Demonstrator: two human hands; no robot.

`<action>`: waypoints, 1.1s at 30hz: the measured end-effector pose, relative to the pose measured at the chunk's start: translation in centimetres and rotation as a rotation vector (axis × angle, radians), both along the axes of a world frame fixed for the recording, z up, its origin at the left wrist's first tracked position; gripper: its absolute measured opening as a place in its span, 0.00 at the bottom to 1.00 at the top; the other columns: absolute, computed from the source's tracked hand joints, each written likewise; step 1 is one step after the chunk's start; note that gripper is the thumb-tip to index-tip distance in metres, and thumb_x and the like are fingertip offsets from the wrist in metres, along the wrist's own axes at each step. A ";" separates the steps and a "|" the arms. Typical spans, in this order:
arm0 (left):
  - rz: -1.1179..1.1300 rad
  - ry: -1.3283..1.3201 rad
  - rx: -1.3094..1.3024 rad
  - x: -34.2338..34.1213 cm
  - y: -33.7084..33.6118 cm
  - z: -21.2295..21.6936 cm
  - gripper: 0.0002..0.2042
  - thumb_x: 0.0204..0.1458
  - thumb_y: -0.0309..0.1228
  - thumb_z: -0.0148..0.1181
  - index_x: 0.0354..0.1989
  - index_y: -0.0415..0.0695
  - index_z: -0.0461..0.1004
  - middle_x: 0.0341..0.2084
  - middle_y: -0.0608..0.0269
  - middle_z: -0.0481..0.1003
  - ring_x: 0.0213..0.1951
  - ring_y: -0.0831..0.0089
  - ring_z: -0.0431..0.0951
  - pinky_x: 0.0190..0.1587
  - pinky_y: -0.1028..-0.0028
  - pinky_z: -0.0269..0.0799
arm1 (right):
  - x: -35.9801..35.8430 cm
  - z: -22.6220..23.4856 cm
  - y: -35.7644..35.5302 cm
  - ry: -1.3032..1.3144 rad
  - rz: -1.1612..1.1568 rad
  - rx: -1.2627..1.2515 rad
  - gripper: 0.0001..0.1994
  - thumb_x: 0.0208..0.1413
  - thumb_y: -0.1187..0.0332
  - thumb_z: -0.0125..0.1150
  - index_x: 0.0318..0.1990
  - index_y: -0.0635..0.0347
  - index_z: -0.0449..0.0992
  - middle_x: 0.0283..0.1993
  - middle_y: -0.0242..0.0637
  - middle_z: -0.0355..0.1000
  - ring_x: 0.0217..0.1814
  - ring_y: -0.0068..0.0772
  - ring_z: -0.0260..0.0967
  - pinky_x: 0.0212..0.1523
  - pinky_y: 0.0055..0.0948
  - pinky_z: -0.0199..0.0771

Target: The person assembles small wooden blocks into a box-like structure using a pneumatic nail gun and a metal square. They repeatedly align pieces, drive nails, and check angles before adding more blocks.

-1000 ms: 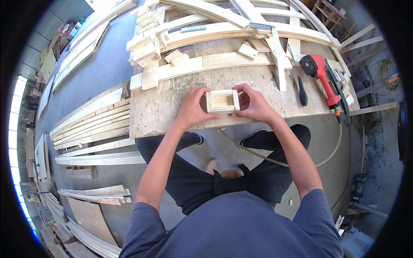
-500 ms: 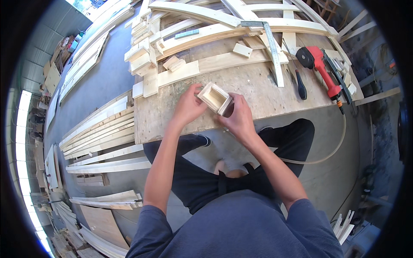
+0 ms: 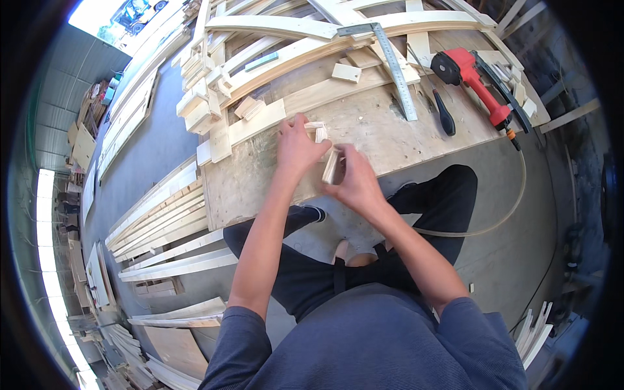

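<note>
My left hand (image 3: 298, 148) is closed around a pale plywood piece (image 3: 318, 130) that looks L-shaped, just above the workbench top. The hand covers part of it. To its right, my right hand (image 3: 355, 177) grips another small wooden piece (image 3: 331, 166), tilted, its layered edge facing up. A narrow gap shows between the two pieces. Both hands are over the near part of the workbench (image 3: 253, 172).
A red nail gun (image 3: 474, 81) with an air hose lies at the right of the bench, beside a black-handled screwdriver (image 3: 444, 116). A metal square (image 3: 395, 71) rests behind. Wooden strips and frames (image 3: 279, 29) fill the far side; small blocks (image 3: 249, 108) lie nearer.
The small open wooden box that both hands held together is now in two separate pieces, one in each hand. The view has shifted slightly.
</note>
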State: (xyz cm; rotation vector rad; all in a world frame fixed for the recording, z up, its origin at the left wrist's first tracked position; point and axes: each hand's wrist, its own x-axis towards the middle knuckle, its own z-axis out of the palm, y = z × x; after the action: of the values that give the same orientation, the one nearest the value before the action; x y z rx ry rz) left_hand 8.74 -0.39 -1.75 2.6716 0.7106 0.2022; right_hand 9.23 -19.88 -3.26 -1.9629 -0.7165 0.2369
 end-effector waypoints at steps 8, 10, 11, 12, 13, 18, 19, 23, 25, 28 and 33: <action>-0.027 0.044 -0.205 2.2 0.9 2.6 0.33 0.42 0.43 0.82 0.58 0.44 0.80 0.59 0.41 0.76 0.54 0.45 0.84 0.59 0.52 0.82 | 11.8 -0.5 -4.9 -0.375 -0.189 -0.216 0.41 0.44 0.66 0.86 0.69 0.61 0.75 0.64 0.52 0.76 0.68 0.59 0.71 0.72 0.50 0.74; 0.029 -0.188 -0.454 0.5 2.7 1.5 0.27 0.47 0.37 0.79 0.57 0.45 0.81 0.53 0.51 0.80 0.54 0.56 0.84 0.57 0.60 0.81 | 12.3 1.1 -5.1 -0.397 -0.173 -0.269 0.41 0.45 0.66 0.87 0.69 0.59 0.76 0.66 0.50 0.76 0.69 0.56 0.70 0.73 0.49 0.74; 0.056 -0.304 -0.579 -0.3 3.2 1.0 0.24 0.50 0.34 0.78 0.56 0.46 0.82 0.50 0.56 0.82 0.54 0.62 0.83 0.56 0.64 0.80 | 11.9 1.9 -5.0 -0.446 -0.150 -0.206 0.40 0.45 0.64 0.87 0.69 0.59 0.77 0.67 0.49 0.76 0.70 0.56 0.70 0.74 0.49 0.73; 0.043 -0.407 -0.661 -1.1 3.0 1.1 0.20 0.55 0.27 0.74 0.57 0.47 0.81 0.48 0.64 0.80 0.52 0.72 0.81 0.54 0.71 0.77 | 11.0 2.4 -4.8 -0.493 -0.123 -0.148 0.40 0.46 0.63 0.88 0.68 0.58 0.77 0.67 0.48 0.76 0.71 0.56 0.70 0.75 0.49 0.72; 0.088 -0.446 -0.804 -1.8 2.7 1.2 0.20 0.55 0.27 0.75 0.57 0.47 0.81 0.48 0.65 0.80 0.51 0.72 0.81 0.55 0.71 0.77 | 10.0 2.8 -4.6 -0.538 -0.095 -0.088 0.39 0.46 0.61 0.88 0.68 0.58 0.78 0.68 0.47 0.76 0.72 0.55 0.70 0.76 0.49 0.71; 0.208 -0.727 -1.265 -4.7 -0.6 -0.4 0.20 0.57 0.34 0.79 0.55 0.46 0.80 0.48 0.64 0.80 0.49 0.72 0.82 0.53 0.67 0.78 | 3.4 4.2 -1.3 -0.309 0.229 0.143 0.29 0.52 0.64 0.85 0.62 0.52 0.82 0.68 0.43 0.78 0.71 0.53 0.76 0.69 0.47 0.78; 0.234 -0.715 -1.195 -5.2 -1.1 -0.9 0.20 0.57 0.35 0.80 0.54 0.46 0.80 0.48 0.64 0.80 0.49 0.72 0.82 0.53 0.68 0.77 | 3.5 3.5 -0.9 -0.297 0.241 0.149 0.27 0.53 0.66 0.84 0.61 0.53 0.83 0.66 0.43 0.80 0.69 0.53 0.77 0.68 0.46 0.79; 0.243 -0.628 -0.921 -6.7 -1.1 -2.1 0.25 0.56 0.42 0.84 0.55 0.43 0.80 0.48 0.61 0.80 0.51 0.70 0.80 0.57 0.68 0.75 | 5.2 3.5 0.4 -0.277 0.318 0.173 0.19 0.55 0.75 0.80 0.55 0.56 0.87 0.59 0.42 0.84 0.63 0.52 0.81 0.64 0.43 0.82; 0.171 -0.543 -0.621 -7.8 1.1 -4.0 0.27 0.56 0.43 0.84 0.57 0.43 0.80 0.48 0.60 0.80 0.50 0.69 0.80 0.57 0.68 0.76 | 5.9 4.0 1.2 -0.285 0.401 0.147 0.19 0.55 0.74 0.80 0.56 0.55 0.87 0.60 0.41 0.83 0.63 0.52 0.82 0.64 0.44 0.83; -0.065 -0.511 -0.637 -9.3 2.3 -2.0 0.31 0.59 0.35 0.82 0.68 0.41 0.75 0.60 0.59 0.79 0.57 0.69 0.82 0.65 0.67 0.75 | 7.0 4.0 2.2 -0.319 0.502 0.064 0.19 0.57 0.73 0.80 0.57 0.53 0.87 0.61 0.40 0.83 0.63 0.52 0.82 0.63 0.45 0.83; -0.228 -0.517 -0.702 -11.0 4.5 -1.5 0.32 0.60 0.22 0.78 0.73 0.40 0.71 0.65 0.57 0.79 0.64 0.68 0.81 0.66 0.64 0.82 | 7.8 4.7 3.3 -0.448 0.582 -0.013 0.19 0.59 0.71 0.79 0.58 0.54 0.87 0.59 0.41 0.84 0.62 0.53 0.82 0.63 0.46 0.82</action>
State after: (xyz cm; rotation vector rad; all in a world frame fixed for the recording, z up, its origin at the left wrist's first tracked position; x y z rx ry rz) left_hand -2.25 4.12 -3.26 1.8885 0.2378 0.4615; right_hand 17.04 -16.60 1.45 -1.7914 -1.5807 0.1470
